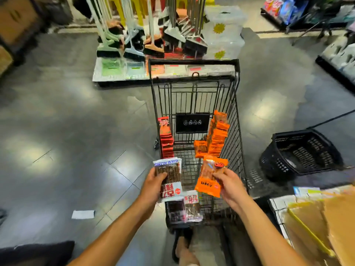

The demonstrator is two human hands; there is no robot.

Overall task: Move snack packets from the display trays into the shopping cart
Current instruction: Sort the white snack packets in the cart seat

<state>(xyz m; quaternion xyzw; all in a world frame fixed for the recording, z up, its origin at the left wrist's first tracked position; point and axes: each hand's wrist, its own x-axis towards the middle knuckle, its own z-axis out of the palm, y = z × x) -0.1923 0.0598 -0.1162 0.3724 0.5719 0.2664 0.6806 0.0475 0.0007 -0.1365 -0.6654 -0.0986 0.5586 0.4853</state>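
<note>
Nearest, at the right edge of view, the display trays point(307, 217) lie beside the shopping cart point(194, 62), which stands directly ahead with its long axis running away from the person.

Left hand point(153, 186): fingers and thumb curled round the left edge of a white-and-brown packet point(170, 175), gripped near mid-length. Right hand point(230, 187): thumb and fingers pinch the right edge of an orange packet point(210, 179). Both packets are held above the near half of the cart, side by side and apart. Each has its long axis pointing away from the person, roughly parallel to the cart's length. Each packet lies inboard of its grip, toward the cart's centre line.

Below the hands, two dark-and-white packets point(184, 210) rest at the near end of the cart. Beyond them the wire floor is bare. Farther on, a red stack point(166, 141) lines the left wall and an orange stack point(218, 137) lines the right wall.

Judgement: the orange packet hangs in line with the orange stack, so the right hand needs only a forward reach and release. The white-and-brown packet sits close above the left wall; a slight inward shift appears advisable before release, or it could catch the rim.

On the floor to the right stands a black basket point(299, 152). Past the cart's far end is a rack of brooms point(153, 39).
</note>
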